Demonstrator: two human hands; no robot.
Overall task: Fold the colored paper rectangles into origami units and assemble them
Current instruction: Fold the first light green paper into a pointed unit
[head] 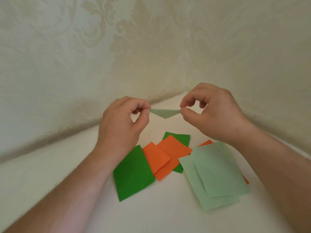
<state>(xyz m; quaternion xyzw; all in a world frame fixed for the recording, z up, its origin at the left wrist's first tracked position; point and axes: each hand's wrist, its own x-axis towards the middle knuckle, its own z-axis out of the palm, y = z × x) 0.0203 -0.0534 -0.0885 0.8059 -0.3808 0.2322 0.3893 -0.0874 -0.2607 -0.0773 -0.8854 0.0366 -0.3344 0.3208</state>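
Pale green, the folded paper piece (164,113) is held in the air above the white surface (50,182), pinched at its left tip by the left hand (124,125) and at its right tip by the right hand (212,113). Nearer on the surface, loose sheets are spread: a dark green rectangle (133,174) at the left, overlapping orange rectangles (165,157) in the middle, and two stacked pale green rectangles (217,174) at the right. Patterned cream wallpaper (84,47) is seen beyond.

A pale green folded paper (164,113) is held aloft above dark green (133,174), orange (168,155) and pale green rectangles (217,174)
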